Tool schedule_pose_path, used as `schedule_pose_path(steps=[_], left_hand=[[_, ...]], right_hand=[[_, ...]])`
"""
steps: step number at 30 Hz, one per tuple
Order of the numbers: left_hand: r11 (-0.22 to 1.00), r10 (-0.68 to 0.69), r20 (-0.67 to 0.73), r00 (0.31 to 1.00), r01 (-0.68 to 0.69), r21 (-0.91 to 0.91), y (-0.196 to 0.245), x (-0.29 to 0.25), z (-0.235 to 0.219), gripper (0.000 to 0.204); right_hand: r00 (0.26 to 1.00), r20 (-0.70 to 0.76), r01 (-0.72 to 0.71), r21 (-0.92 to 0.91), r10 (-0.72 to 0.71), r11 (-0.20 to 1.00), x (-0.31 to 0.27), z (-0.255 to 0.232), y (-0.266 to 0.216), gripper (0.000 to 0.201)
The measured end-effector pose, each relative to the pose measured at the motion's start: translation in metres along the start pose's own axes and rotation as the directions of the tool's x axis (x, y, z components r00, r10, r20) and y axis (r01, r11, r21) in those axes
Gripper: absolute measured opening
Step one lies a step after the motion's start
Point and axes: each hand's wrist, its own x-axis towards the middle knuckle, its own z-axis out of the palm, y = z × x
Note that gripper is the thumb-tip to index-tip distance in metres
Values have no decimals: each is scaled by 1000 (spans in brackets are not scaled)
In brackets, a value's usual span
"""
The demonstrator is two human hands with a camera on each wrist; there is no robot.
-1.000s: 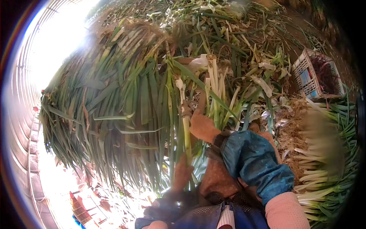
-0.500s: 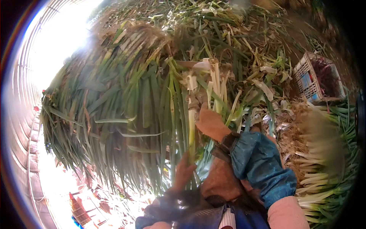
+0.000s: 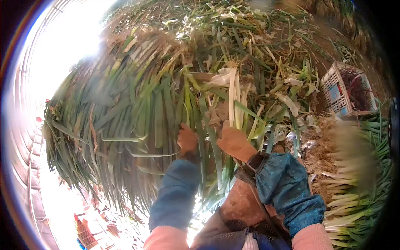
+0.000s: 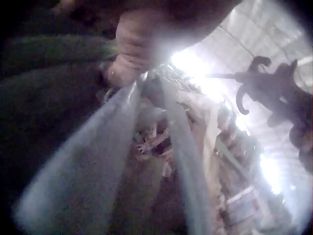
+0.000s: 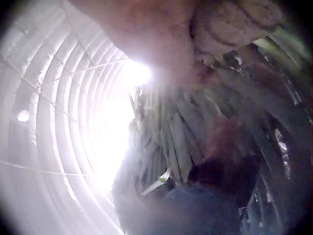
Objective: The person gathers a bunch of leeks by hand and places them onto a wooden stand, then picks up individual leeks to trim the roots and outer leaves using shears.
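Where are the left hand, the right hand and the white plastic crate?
left hand (image 3: 187, 139), head view, back of the hand.
right hand (image 3: 234, 141), head view, back of the hand.
white plastic crate (image 3: 333, 89), head view, its near latticed wall.

Leek heap at left, crate far right, trimmed stalks just below crate.

Both hands, left hand and right hand, wear matt orange-brown cloth gloves with a rough knit look. Blue sleeve covers are thin fabric, slightly shiny and crinkled. Green onion leaves look smooth and waxy, stalks pale and glossy, with dry papery husks. Crate is white lattice plastic, matt.
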Motion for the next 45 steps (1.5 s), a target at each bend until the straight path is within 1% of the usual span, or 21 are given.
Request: schedule_pose_path(steps=[2,4,7,8,10,13,14,17,20,23,26,29,31,33,35,37,38,39,41,43,45], left_hand=[[997,-4,79,997,10,-75,-1,-6,-1,36],[991,26,148,989,-7,-132,-8,-11,-17,35],[960,187,128,974,-153,-236,-52,-30,-3,38],[935,221,125,967,-174,-311,-63,-45,-1,39],[868,280,116,953,-200,-454,-76,-87,-24,42],[861,291,9,957,-258,-438,-86,-136,-43,44],[854,236,268,934,-67,-516,-87,-142,-52,56],[871,79,401,913,132,-474,-73,-166,-67,57],[876,172,253,952,-31,-481,-87,-183,-58,53],[822,59,396,917,181,-540,-73,-189,-68,52],[818,143,335,931,79,-570,-72,-197,-59,50],[781,169,332,928,79,-620,-68,-209,-52,51],[862,378,298,876,-217,-457,-73,-197,-46,45],[918,287,466,837,-102,-382,-68,-168,-40,42],[910,392,198,898,-346,-229,-55,-135,-40,23],[911,411,43,911,-408,-63,-42,-89,-17,14],[922,386,0,923,-385,-39,-31,-68,-8,11],[916,330,-59,942,-334,-222,-24,-47,14,10],[794,188,-123,975,-224,-564,-20,-20,53,10],[576,153,25,988,-69,-814,-17,-19,43,13],[294,163,179,970,125,-948,-19,-21,33,19]], right_hand=[[1000,1,-21,25,21,999,-9,-15,-28,50],[997,56,-57,14,56,998,-8,-7,-33,48],[986,145,-74,-26,77,997,-11,-1,-42,45],[981,179,-73,-43,80,996,-13,0,-45,44],[973,226,-42,-42,51,998,-19,4,-50,49],[962,272,-13,-39,23,999,-25,22,-49,58],[960,280,-5,-41,16,999,-27,29,-47,61],[946,323,-1,-87,29,996,-30,35,-44,68],[928,370,2,-97,34,995,-48,31,-55,58],[955,296,1,-29,8,1000,-48,48,-40,45],[973,216,97,-56,-83,994,-36,44,-36,44],[989,140,-48,-39,53,998,-22,45,-26,46],[994,111,-17,-32,20,999,-21,41,-23,47],[993,116,-21,-13,22,1000,-20,37,-22,47],[987,154,-59,22,54,998,-22,29,-27,48],[986,160,-62,32,56,998,-25,22,-26,51],[986,157,-61,37,55,997,-26,18,-26,52],[987,151,-52,29,47,998,-26,17,-28,52],[988,151,-38,16,36,999,-31,21,-33,53],[977,207,-46,22,41,999,-34,26,-37,50],[971,237,-24,15,20,1000,-35,26,-36,45]])
